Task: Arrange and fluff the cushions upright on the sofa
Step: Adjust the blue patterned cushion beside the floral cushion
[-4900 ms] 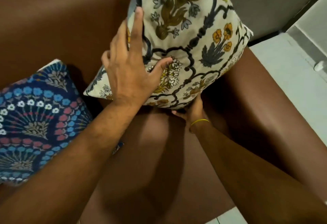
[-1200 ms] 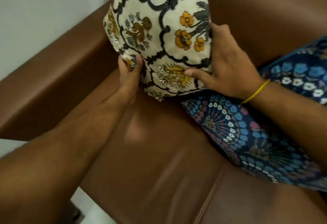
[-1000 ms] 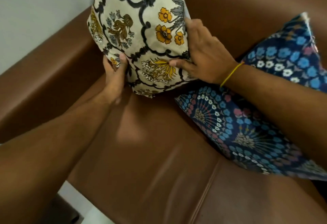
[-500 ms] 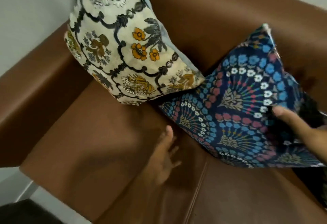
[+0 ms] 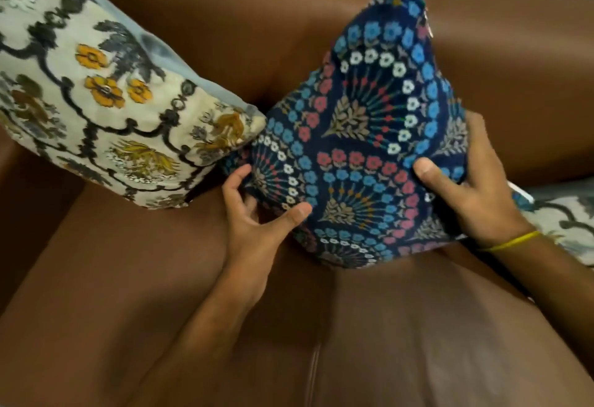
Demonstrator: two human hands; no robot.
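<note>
A navy cushion [image 5: 369,136] with blue, red and white flower fans stands on one corner against the brown sofa back [image 5: 257,20]. My left hand [image 5: 257,223] grips its lower left edge, thumb on the front. My right hand [image 5: 469,188], with a yellow band at the wrist, holds its right edge. A cream cushion [image 5: 96,101] with yellow flowers and black scrollwork leans upright in the sofa's left corner, its corner touching the navy one.
Part of another cream patterned cushion [image 5: 565,217] lies on the seat at the far right, behind my right wrist. The brown seat [image 5: 128,294] has a seam [image 5: 313,371] running toward me. The left armrest is at the frame edge.
Both hands have left the cream cushion, which now leans in the corner. They have taken hold of the navy cushion and raised it from lying flat to standing on its corner.
</note>
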